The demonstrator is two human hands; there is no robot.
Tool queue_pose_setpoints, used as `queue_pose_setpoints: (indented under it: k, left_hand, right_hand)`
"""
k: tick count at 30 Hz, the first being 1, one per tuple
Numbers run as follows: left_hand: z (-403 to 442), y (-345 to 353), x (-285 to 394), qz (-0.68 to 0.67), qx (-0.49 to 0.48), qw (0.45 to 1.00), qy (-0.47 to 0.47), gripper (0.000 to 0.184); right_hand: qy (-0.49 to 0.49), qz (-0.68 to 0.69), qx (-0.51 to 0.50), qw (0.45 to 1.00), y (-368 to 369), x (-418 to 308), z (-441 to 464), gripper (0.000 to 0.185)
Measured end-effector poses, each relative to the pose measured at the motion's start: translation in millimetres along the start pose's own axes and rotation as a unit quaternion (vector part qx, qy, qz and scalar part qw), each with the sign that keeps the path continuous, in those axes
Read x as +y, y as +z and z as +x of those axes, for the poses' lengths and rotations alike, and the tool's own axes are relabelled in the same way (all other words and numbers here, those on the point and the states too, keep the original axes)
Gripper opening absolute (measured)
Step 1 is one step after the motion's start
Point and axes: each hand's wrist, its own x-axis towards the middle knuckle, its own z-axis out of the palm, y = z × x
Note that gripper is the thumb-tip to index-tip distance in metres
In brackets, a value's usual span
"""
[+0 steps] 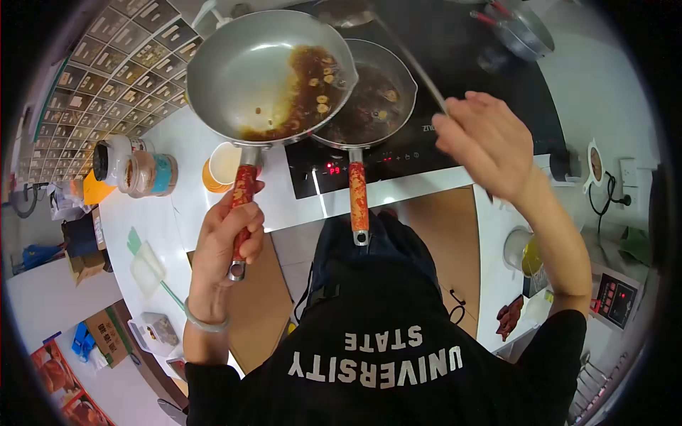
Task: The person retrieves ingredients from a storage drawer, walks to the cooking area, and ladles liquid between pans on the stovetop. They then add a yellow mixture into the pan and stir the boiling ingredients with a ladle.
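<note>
My left hand (226, 234) is wrapped round the red-and-gold patterned handle of a light-grey frying pan (238, 67), raised and tilted. Brown sauce with pale round slices pools on its right side. Partly under it, a second pan (366, 92) with a similar handle sits on the black cooktop (455, 64), also containing brown liquid and a few slices. My right hand (490, 142), slightly blurred, is closed round the long metal handle of what looks like a ladle (348, 13); its bowl is over the back of the cooktop, near the top edge.
Red-handled pots (522, 32) stand at the back right. On the left counter are a white cup (225, 162), lidded jars (150, 174) and a pale green spatula (153, 266). Dark red packets (509, 317) and a plugged-in black cord (611, 192) are on the right.
</note>
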Motion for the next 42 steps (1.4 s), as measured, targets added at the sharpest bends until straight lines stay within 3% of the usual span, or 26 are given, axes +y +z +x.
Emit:
queue_pose_setpoints:
  k: [6,9,12,13,15,19,20,23,36,39,40,42]
  left_hand:
    - [-0.2,-3.6,-0.5,0.01,0.036,0.999,0.032,0.042]
    - [-0.1,-4.8,3.4,0.011,0.055,0.998,0.034,0.044]
    - [2.7,-4.1,2.0,0.006,0.07,0.996,0.047,0.041]
    - [1.6,-1.5,0.5,0.006,0.072,0.996,0.051,0.041]
    - [1.1,-0.8,1.1,0.007,0.066,0.997,0.05,0.042]
    - [-1.3,-1.9,1.9,0.005,0.06,0.997,0.053,0.043]
    - [-2.1,-1.8,0.8,0.007,0.061,0.997,0.056,0.043]
    - [-3.0,-4.8,0.2,0.003,0.063,0.997,0.051,0.042]
    - [0.2,-10.6,0.6,0.001,0.052,0.998,0.033,0.041]
    - [1.2,-8.6,0.6,-0.005,0.035,0.999,0.025,0.04]
    - [1.9,-8.1,-0.3,-0.012,0.027,0.999,0.026,0.039]
    - [2.8,-5.2,-0.1,-0.024,0.014,0.999,0.017,0.038]
  right_hand:
    - [-0.005,0.021,-0.175,0.984,63.9,29.6,-57.9,0.035]
    - [0.009,0.043,-0.181,0.983,72.9,21.8,-66.6,0.031]
    - [0.181,0.169,-0.195,0.949,56.6,16.8,-65.4,0.02]
    - [0.305,0.278,-0.151,0.898,53.8,11.8,-67.7,0.017]
    - [0.522,0.469,-0.054,0.711,56.3,3.7,-66.9,0.017]
    - [0.654,0.542,0.012,0.527,76.2,-6.1,-69.4,0.028]
    - [0.663,0.544,0.033,0.513,81.0,-7.8,-71.1,0.03]
    - [0.661,0.549,0.049,0.509,79.5,-7.1,-64.4,0.031]
    - [0.56,0.413,0.012,0.718,-20.9,49.3,34.6,0.032]
    - [0.542,0.416,-0.022,0.73,-29.4,62.4,51.8,0.03]
    - [0.546,0.441,0.021,0.712,-33.0,41.7,78.3,0.026]
    - [0.451,0.416,-0.003,0.789,-12.6,41.2,72.7,0.027]
